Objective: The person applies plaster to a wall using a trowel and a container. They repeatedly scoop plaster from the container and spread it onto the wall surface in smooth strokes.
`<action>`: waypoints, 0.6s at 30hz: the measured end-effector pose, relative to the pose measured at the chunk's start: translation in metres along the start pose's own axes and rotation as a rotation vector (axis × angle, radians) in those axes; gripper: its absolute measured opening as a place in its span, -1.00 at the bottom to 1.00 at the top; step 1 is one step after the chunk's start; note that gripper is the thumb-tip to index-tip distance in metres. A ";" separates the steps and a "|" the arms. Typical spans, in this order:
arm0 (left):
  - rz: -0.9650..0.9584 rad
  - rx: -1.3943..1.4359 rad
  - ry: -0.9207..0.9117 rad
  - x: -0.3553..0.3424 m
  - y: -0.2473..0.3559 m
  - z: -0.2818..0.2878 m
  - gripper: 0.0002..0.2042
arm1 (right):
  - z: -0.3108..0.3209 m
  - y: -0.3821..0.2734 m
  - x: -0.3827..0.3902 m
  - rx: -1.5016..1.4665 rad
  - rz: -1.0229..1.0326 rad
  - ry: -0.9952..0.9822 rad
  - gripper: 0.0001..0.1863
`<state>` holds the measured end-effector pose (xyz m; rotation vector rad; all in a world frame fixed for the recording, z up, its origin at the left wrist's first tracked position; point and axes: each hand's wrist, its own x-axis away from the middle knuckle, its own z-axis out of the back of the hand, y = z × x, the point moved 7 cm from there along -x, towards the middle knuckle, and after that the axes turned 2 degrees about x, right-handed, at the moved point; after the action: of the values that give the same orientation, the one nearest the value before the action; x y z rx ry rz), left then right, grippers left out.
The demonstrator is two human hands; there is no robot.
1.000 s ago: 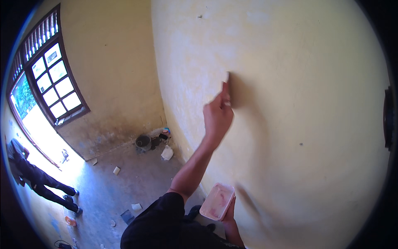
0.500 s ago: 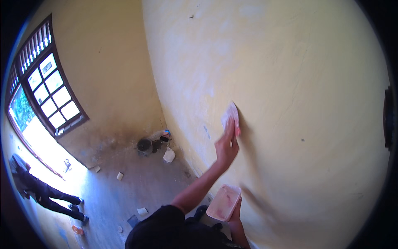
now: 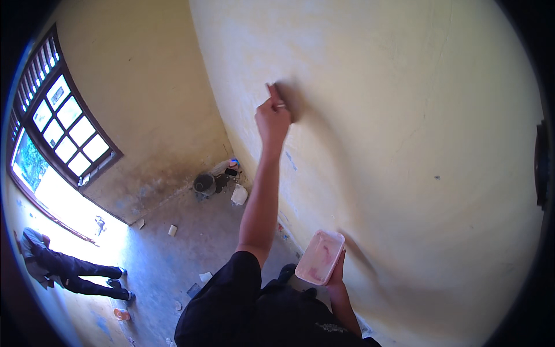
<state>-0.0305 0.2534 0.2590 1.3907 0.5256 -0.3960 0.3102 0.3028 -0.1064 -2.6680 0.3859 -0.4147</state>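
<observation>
My left hand [image 3: 272, 124] is raised high against the yellow wall [image 3: 376, 144], its fingers closed around a putty knife [image 3: 273, 91]. The tool shows nearly edge-on as a narrow reddish strip, and its far side is hidden by the fingers. Whether its blade touches the wall I cannot tell. Lower down, my right hand [image 3: 336, 274] grips the side of a rectangular pinkish plastic tub [image 3: 315, 260]. The tub is tilted with its open top toward me, and pink and whitish smears coat its inside.
A dark bucket [image 3: 204, 184] stands in the far corner, with a white lump [image 3: 239, 195] and small items beside it. Scraps lie on the grey floor [image 3: 173, 260]. At left, another person [image 3: 75, 272] stands near the bright doorway and a paned window [image 3: 72, 130].
My left hand has moved up and left along the wall with the putty knife, which has turned from face-on to edge-on. The tub in my right hand sits slightly higher in view.
</observation>
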 end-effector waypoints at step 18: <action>-0.508 0.149 -0.221 0.106 0.088 -0.031 -0.26 | -0.006 -0.005 -0.019 0.066 -0.043 0.021 -0.22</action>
<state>0.1026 0.3012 0.2679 1.3240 0.6751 -1.0046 0.2918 0.3115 -0.1032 -2.6133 0.3160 -0.4610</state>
